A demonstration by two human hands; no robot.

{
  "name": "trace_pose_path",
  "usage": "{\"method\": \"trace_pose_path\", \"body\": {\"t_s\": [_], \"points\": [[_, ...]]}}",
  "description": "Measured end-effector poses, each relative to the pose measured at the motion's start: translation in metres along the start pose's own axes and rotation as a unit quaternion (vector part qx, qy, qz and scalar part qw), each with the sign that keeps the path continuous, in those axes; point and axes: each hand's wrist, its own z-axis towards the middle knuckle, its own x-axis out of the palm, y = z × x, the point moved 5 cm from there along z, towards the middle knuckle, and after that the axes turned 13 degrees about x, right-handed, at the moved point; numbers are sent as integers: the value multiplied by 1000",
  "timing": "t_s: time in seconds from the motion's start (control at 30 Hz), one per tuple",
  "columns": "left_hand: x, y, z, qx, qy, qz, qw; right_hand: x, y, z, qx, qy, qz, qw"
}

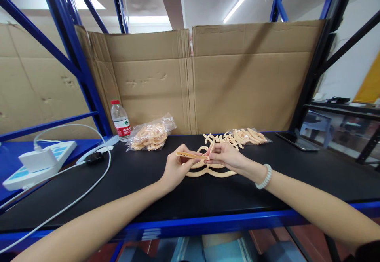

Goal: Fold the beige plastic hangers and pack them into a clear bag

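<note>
My left hand (177, 167) pinches a flat, pale wooden strip (190, 155) with small slots along it. The strip points to the right, and its right end meets the fingertips of my right hand (225, 157). Those fingers are closed on a curved wooden piece (212, 145) that rises just above them. Both pieces are held up over the black tabletop. Beneath my hands lie several curved wooden pieces (221, 173), arranged as mirrored arcs that meet in the middle. My fingers partly hide them, and I cannot tell whether the two held pieces are joined.
Loose small wooden pieces (227, 138) and a bag of wooden pieces (251, 136) lie behind my right hand. Further left are another bag (151, 133) and a water bottle (120, 120). A phone-like dark slab (297, 140) rests at right. White cables (108, 163) and a power strip (63, 151) occupy the left.
</note>
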Motion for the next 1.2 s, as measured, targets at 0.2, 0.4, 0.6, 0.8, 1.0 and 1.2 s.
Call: {"method": "trace_pose_path", "body": {"t_s": [0.2,0.4,0.6,0.8,1.0,1.2], "points": [[-3,3,-2,2,-5,35,999,2,-1,0,-35,-41,-17,998],[-4,-1,2,-7,-42,13,999,-2,1,-2,21,14,-17,1000],[-3,-7,5,5,-44,11,999,-7,5,-3,42,50,-5,998],[-2,-11,6,24,-37,26,999,-3,6,-5,45,46,0,998],[-1,-13,5,25,-37,25,999,1,3,-3,33,35,13,999],[-1,-12,6,3,-47,-6,999,-3,5,-5,51,67,0,996]]}}
